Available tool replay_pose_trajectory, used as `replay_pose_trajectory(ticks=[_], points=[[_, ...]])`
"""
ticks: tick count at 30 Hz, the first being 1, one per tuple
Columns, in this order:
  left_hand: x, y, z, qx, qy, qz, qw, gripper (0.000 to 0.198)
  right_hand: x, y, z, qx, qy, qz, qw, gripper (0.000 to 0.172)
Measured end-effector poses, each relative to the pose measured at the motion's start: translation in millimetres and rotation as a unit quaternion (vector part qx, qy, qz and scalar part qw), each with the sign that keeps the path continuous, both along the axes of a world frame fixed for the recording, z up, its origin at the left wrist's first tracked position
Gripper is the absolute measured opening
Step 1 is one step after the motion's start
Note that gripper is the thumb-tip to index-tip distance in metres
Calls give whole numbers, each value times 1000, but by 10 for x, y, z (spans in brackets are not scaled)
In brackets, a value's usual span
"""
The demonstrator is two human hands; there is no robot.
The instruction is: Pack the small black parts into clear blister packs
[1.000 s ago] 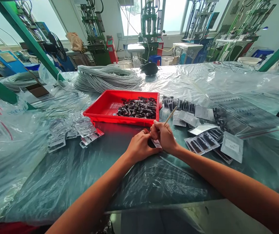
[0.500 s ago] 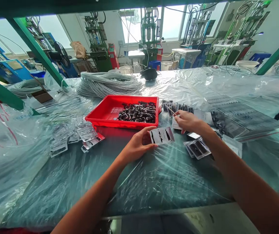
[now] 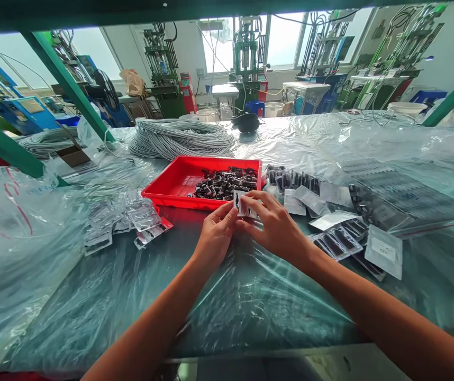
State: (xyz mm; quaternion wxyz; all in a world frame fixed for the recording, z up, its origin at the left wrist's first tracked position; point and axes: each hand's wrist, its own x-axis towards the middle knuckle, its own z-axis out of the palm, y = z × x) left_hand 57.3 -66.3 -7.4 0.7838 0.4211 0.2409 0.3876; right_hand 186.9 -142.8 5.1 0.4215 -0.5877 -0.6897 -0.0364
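My left hand (image 3: 216, 233) pinches the left edge of a small silver-backed blister pack (image 3: 238, 201) with dark torn slots. At the pack's other side, my right hand (image 3: 271, 219) has its fingers closed over it and hides most of that part. Just behind both hands is a red tray (image 3: 167, 201) with a heap of small black-and-silver pieces (image 3: 227, 182). To the right of my right hand lie filled blister packs (image 3: 336, 243) with black pieces in them. A pile of clear, torn packs (image 3: 121, 217) lies to the left.
A coil of grey cable (image 3: 181, 138) lies behind the tray. More packs stand in a row (image 3: 298, 180) beside it, near a large plastic bag of packs (image 3: 405, 193). Plastic sheeting covers the table (image 3: 251, 312). Green frame posts (image 3: 68, 87) rise at the sides.
My right hand has come left from the row of packs to the blister pack in my left hand. The thin stick it held no longer shows. My left hand has turned the pack more upright.
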Motion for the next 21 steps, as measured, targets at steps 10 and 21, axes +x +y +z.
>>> replay_pose_trajectory(ticks=[10,21], points=[[-105,15,102,31,-20,-45,998,33,56,21,21,-58,120,41,990,25],[-80,-14,118,10,-14,0,1000,35,10,-37,73,81,-66,4,995,42]])
